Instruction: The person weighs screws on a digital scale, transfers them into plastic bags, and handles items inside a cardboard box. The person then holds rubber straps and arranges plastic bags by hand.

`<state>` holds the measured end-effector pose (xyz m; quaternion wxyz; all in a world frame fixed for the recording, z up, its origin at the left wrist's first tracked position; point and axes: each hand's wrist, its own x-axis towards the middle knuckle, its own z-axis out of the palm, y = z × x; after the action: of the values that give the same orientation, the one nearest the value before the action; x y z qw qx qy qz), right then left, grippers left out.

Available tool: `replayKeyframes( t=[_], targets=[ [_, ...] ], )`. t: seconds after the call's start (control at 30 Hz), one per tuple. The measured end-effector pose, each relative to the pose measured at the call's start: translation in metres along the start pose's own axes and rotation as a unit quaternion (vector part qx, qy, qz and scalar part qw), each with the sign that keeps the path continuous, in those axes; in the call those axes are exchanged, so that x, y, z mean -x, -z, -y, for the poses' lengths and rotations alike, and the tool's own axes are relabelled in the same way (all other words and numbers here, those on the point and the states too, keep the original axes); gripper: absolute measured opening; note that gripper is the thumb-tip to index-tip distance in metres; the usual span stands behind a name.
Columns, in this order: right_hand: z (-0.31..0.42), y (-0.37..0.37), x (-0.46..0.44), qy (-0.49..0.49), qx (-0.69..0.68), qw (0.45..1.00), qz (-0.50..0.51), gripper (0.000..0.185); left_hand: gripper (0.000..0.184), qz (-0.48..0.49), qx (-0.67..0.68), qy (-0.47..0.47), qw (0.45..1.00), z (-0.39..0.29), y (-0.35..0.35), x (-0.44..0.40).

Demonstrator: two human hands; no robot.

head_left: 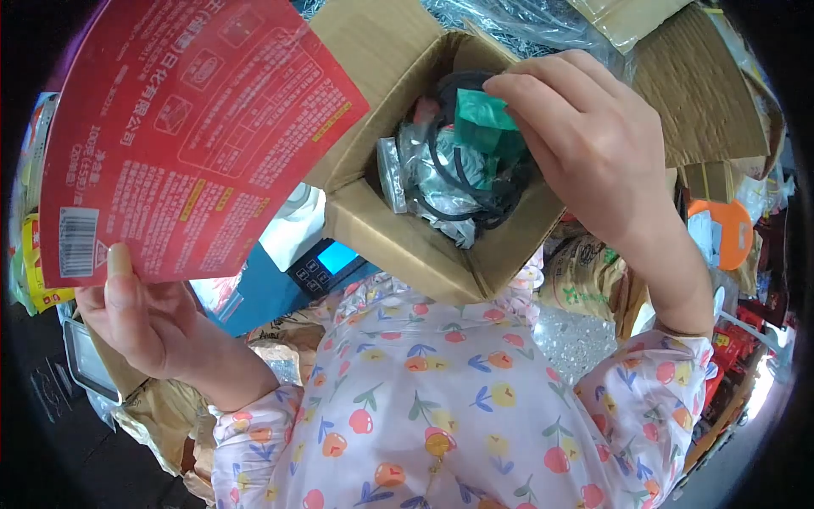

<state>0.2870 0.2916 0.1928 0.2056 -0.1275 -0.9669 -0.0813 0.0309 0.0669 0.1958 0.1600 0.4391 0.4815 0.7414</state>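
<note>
My left hand [153, 327] pinches a red printed packet [212, 144] by its lower corner, thumb over the edge near a barcode. White and yellow Chinese text covers the side facing me. My right hand [585, 136] is closed over an open cardboard box [407, 242], its fingertips at a shiny green plastic packet [487, 123]. It appears to grip that packet, though the fingers partly hide the contact. Inside the box lie coiled black cables [462, 182] and clear plastic bags [432, 161].
A blue device with a lit screen [337, 257] stands left of the box. Behind the box is clear plastic wrap [517, 21]. Another open carton [695, 85] sits at the upper right, near an orange plastic item [733, 229]. A brown paper bag [585, 276] lies at right.
</note>
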Motion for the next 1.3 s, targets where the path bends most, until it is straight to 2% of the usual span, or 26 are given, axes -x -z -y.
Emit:
replayKeyframes(
  t=[0.03,0.13,0.23,0.33,0.53,0.73,0.77,0.97,1.1,1.2,1.23,1.3],
  targets=[
    [0.0,0.002,0.0,0.005,-0.013,1.0,-0.004,0.02,0.023,0.016,0.01,0.003,1.0,-0.001,0.002,0.0],
    [0.006,0.006,0.0,0.022,-0.118,0.99,0.069,0.015,0.024,0.039,0.017,-0.001,0.999,-0.001,0.006,-0.001],
    [0.012,-0.004,0.005,0.04,-0.158,0.967,0.198,0.01,0.031,0.004,0.04,-0.01,0.999,-0.001,0.0,0.0],
    [0.021,-0.034,0.017,0.018,-0.058,0.953,0.296,0.007,0.034,0.007,0.056,-0.008,0.998,-0.004,-0.002,0.0],
    [0.024,-0.048,0.017,0.037,-0.025,0.963,0.267,0.008,0.029,0.043,0.073,-0.004,0.996,-0.006,0.004,0.001],
    [0.019,-0.012,0.008,-0.004,0.0,0.948,0.318,0.011,0.028,0.058,0.053,-0.016,0.997,-0.01,0.009,0.001],
    [0.022,-0.004,0.002,-0.042,0.008,0.925,0.377,0.009,0.028,0.06,0.06,-0.02,0.996,-0.009,0.007,0.0],
    [0.017,0.025,-0.011,-0.058,-0.059,0.952,0.293,0.011,0.029,0.041,0.038,-0.029,0.998,-0.008,0.014,0.005],
    [0.004,0.027,-0.017,-0.079,-0.075,0.983,0.145,0.015,0.03,0.061,0.055,-0.029,0.996,-0.009,0.022,0.006],
    [-0.014,0.023,-0.016,-0.109,-0.177,0.969,0.13,0.012,0.03,0.043,0.051,-0.032,0.997,-0.007,0.024,0.008],
    [-0.02,0.019,-0.013,-0.099,-0.199,0.971,0.089,0.011,0.03,0.039,0.046,-0.028,0.998,-0.007,0.027,0.01],
    [-0.02,0.023,-0.011,-0.157,-0.192,0.964,0.092,0.013,0.031,0.034,0.043,-0.019,0.998,-0.006,0.029,0.012]
  ],
)
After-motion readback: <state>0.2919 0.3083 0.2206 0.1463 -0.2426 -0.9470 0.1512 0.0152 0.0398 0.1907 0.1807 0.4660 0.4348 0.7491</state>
